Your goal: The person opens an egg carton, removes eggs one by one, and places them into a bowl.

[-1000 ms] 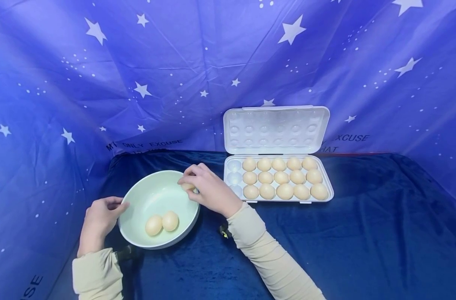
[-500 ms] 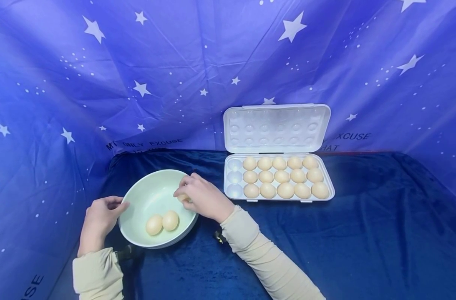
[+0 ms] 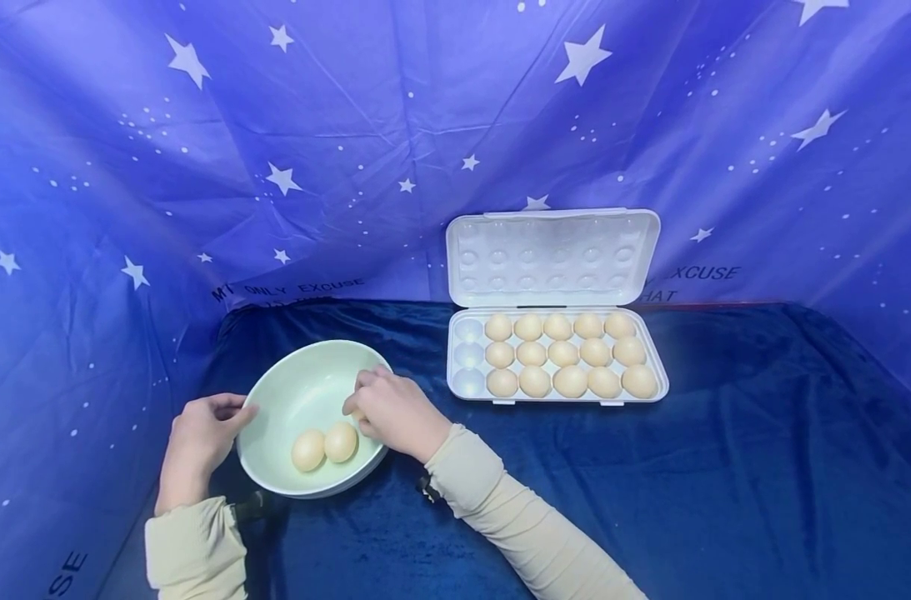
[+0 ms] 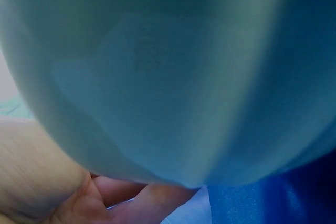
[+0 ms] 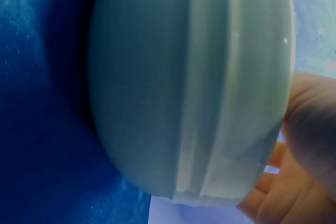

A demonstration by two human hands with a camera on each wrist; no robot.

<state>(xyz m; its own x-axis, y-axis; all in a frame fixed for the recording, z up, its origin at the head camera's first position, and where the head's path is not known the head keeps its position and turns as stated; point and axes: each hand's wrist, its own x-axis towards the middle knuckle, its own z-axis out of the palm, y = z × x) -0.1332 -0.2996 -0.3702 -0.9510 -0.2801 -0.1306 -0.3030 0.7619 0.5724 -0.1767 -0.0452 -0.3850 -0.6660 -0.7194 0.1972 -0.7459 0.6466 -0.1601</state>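
Observation:
A pale green bowl (image 3: 286, 408) stands at the left of the dark blue cloth. My left hand (image 3: 202, 437) grips its left rim, thumb over the edge. In the left wrist view, the fingers (image 4: 157, 200) lie under the bowl's outer wall. Two beige eggs, one left (image 3: 308, 451) and one right (image 3: 341, 442), lie side by side in the bowl. My right hand (image 3: 402, 410) reaches over the right rim and pinches a third egg (image 3: 358, 414), mostly hidden by the fingers. From the right wrist, the bowl wall (image 5: 152, 93) hides what that hand holds.
A white egg box (image 3: 472, 395) stands open to the right of the bowl, its lid (image 3: 553, 258) upright behind. Several eggs (image 3: 563, 354) fill its rows, and the left column of hollows (image 3: 468, 355) is bare. A starry blue curtain (image 3: 395, 125) hangs behind.
My right hand has moved left and down from the bowl's right rim into the bowl, carrying the egg. The left hand and the two lying eggs have stayed put.

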